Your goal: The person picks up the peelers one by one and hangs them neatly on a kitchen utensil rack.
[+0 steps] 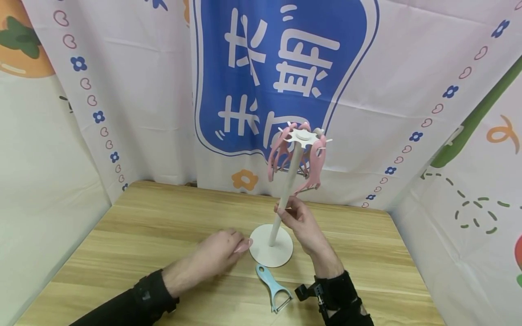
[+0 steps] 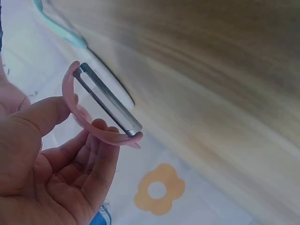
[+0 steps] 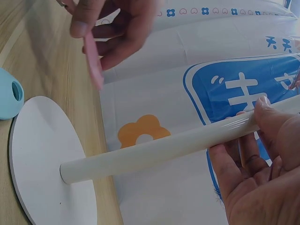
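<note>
In my left hand [image 1: 222,249] is a pink peeler [image 2: 105,133], pinched between thumb and fingers near its metal blade [image 2: 110,101]. Its handle end points toward the white stand's base in the head view. My right hand [image 1: 299,219] grips the pole [image 3: 159,147] of the white stand [image 1: 291,176] at about mid height. Several pink peelers [image 1: 316,163] hang from the notched round top [image 1: 303,136] of this stand, which leans slightly right in the head view. A light blue peeler [image 1: 267,278] lies on the table just in front of the round base [image 1: 265,256].
The wooden table [image 1: 163,217] carries the stand and the blue peeler. Behind it hangs a white printed cloth [image 1: 159,113] with a blue panel, close to the stand's top. More printed cloth [image 1: 461,249] closes off the right side.
</note>
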Demonstrator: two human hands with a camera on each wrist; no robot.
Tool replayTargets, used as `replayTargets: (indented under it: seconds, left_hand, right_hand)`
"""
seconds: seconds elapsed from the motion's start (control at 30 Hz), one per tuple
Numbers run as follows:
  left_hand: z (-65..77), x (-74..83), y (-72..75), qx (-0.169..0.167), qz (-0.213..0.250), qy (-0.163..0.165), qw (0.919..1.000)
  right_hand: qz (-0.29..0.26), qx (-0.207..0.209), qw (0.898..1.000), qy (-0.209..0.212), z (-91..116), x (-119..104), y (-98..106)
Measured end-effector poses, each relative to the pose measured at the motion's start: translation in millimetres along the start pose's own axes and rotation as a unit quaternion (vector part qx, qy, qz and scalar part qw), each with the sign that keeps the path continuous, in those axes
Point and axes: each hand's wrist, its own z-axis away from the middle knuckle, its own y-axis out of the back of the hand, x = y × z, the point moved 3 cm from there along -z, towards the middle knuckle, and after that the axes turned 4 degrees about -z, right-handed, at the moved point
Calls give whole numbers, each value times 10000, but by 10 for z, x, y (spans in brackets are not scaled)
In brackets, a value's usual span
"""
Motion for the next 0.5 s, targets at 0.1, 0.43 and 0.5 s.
replayTargets:
  seconds: [0.1,0.43,0.5]
  left_hand:
    - [-29,-2,48,7,132,104,9999]
    - [-100,13,261,488,269,43,9984]
    - [-109,11,306,589,260,26,9979]
  right_hand:
    - [3,5,10000,10,1,1,1]
    - [26,-14,10000,81,2,-9,0]
    - [23,-20,10000,75,-3,-5,0]
